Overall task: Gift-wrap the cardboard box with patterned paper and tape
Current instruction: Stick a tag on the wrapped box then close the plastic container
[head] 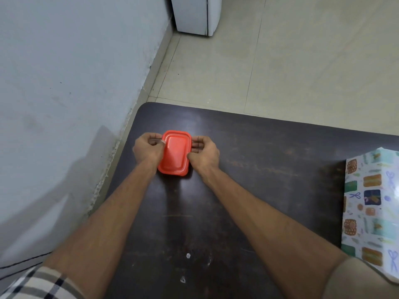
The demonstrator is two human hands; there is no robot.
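Pattern-wrapped box (371, 212), right of the red container (174, 154), runs near to far. Left hand (148, 148) and right hand (204, 154) pinch the container.

One red rectangular plastic container (174, 153), gripped by two hands: left hand (148, 148), right hand (204, 153). One box wrapped in patterned paper (371, 208), well right of the grip. Two small pale scraps (188, 255) (182, 279), nearer the person. One dark wooden table (269, 158).

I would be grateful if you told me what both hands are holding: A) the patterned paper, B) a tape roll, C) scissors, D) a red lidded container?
D: the left hand and right hand grip opposite sides of the red lidded container, while the patterned paper lies apart, far right.
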